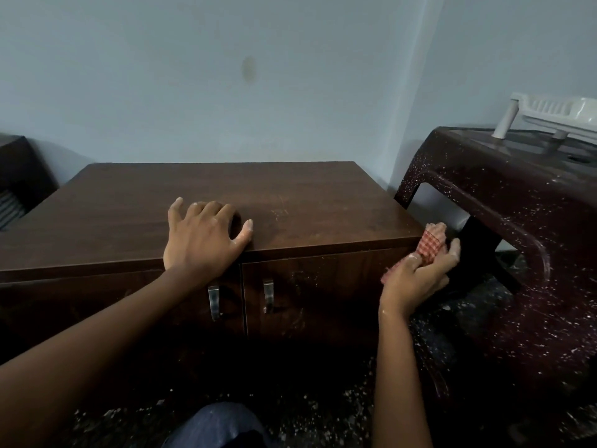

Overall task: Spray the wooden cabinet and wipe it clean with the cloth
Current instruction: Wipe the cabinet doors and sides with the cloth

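A low dark-brown wooden cabinet [290,195] with two doors and two metal handles stands against the pale wall. My left hand [203,237] rests flat on its top near the front edge, fingers spread and empty. My right hand [416,279] holds a red-and-white checked cloth [431,242] pressed against the cabinet's upper right front corner. No spray bottle is in sight.
A dark maroon plastic table [517,221] speckled with white spots stands close on the right, with a white plastic rack [555,116] on top. A dark object [19,182] sits at the far left. The floor is dark and speckled; my knee [219,425] shows at the bottom.
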The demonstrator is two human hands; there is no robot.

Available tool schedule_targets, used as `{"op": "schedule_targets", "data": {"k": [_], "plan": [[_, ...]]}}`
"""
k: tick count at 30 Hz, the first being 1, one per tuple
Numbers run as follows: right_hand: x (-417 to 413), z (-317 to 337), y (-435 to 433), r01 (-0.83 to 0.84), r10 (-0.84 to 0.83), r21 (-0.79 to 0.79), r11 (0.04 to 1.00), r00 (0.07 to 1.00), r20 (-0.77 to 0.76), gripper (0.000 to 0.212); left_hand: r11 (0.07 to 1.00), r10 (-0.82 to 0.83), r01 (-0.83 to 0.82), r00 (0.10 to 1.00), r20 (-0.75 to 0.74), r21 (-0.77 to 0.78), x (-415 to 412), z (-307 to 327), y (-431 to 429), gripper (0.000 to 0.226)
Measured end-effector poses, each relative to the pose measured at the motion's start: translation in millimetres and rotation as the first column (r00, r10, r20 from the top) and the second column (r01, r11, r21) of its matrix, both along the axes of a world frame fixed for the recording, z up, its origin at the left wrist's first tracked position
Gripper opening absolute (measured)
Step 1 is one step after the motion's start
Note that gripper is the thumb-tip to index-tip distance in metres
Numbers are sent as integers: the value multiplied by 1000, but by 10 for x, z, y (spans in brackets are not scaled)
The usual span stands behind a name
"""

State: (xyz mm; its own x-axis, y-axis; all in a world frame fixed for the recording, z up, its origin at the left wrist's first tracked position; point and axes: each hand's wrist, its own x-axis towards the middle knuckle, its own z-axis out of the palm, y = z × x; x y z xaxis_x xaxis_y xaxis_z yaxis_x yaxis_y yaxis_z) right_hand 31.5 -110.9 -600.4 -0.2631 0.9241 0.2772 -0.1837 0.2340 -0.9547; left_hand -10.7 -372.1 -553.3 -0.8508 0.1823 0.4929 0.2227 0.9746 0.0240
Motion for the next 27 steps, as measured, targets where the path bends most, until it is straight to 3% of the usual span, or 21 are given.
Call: {"op": "schedule_targets", "data": {"k": [2, 5, 8, 9, 12, 15, 18, 21, 24, 26, 27], "plan": [[18, 33, -1, 74, -66, 232, 970, 997, -42, 55, 1000, -2, 2, 1000, -4, 5, 4, -2, -5, 63], [-35, 158, -48, -34, -86, 683, 730, 986, 141, 46, 1000, -2, 2, 1000, 3, 0, 3, 2, -9, 64], [-59, 206, -77, -225, -170, 820, 527, 917, 361, 33, 1000, -8, 8, 1000, 2, 1, 10, 0, -5, 65], [-51, 204, -35, -236, -192, 805, 544, 899, 393, 33, 1000, -9, 9, 1000, 1, 0, 8, -1, -11, 64], [-29, 249, 309, -210, -173, 635, 743, 857, 485, 39, 1000, -2, 2, 1000, 2, -1, -9, -11, -20, 64], [23, 171, 807, -173, -15, 315, 933, 857, 515, 31, 1000, -9, 9, 1000, -4, 4, -21, -10, -17, 63], [209, -153, 832, -45, 23, 63, 997, 949, 313, 39, 1000, -9, 9, 1000, -15, 4, -21, -10, -12, 64], [224, -211, 598, 47, -45, -33, 998, 997, 69, 50, 1000, 3, -3, 1000, -1, -5, -7, -6, -9, 65], [135, 76, 328, 43, -38, 89, 995, 998, -56, 47, 1000, 12, -12, 1000, -4, -6, -1, -3, -3, 66], [108, 281, 282, 82, -85, 323, 943, 996, -5, 47, 1000, 14, -14, 1000, -4, -5, 0, -6, -3, 67], [95, 342, 320, 65, -115, 485, 872, 990, 75, 48, 1000, 11, -11, 1000, -6, -4, -1, -8, -4, 67]]}}
